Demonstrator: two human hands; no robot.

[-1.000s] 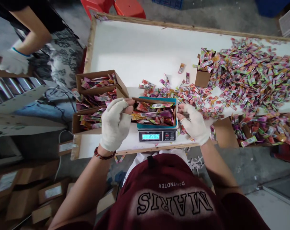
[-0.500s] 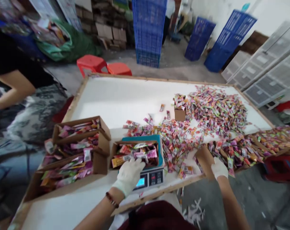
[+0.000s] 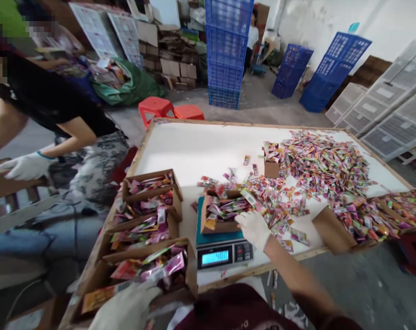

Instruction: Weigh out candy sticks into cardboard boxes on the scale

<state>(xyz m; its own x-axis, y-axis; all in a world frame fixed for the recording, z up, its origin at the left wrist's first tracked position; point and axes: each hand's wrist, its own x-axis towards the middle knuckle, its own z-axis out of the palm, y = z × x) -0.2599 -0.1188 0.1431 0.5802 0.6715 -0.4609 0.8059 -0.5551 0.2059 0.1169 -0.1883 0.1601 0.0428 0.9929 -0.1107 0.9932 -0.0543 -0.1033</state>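
My left hand [image 3: 130, 305], in a whitish glove, is closed at the near side of an open brown carton [image 3: 190, 270] of small colourful wrapped packets, at the table's near left. The carton partly hides its fingers, and the hand is slightly blurred. My gloved right hand [image 3: 254, 228] grips the right edge of another packet-filled carton [image 3: 221, 227], its fingertips at the rim. That carton stands on a digital scale [image 3: 244, 252] with a teal platform and a lit blue display [image 3: 215, 257]. Loose packets [image 3: 276, 195] lie beside and behind my right hand.
More filled cartons [image 3: 175, 199] line the left table edge. A packet heap [image 3: 328, 165] and a small box [image 3: 271, 169] lie farther back. An open-flapped carton [image 3: 333, 231] stands at right. A co-worker's gloved hand [image 3: 27, 166] is at far left, beyond the wooden table rim [image 3: 139, 151].
The carton formerly on the scale is now at the near left with my left hand. My right hand has come left from the right-hand cartons, and a different carton sits on the scale.
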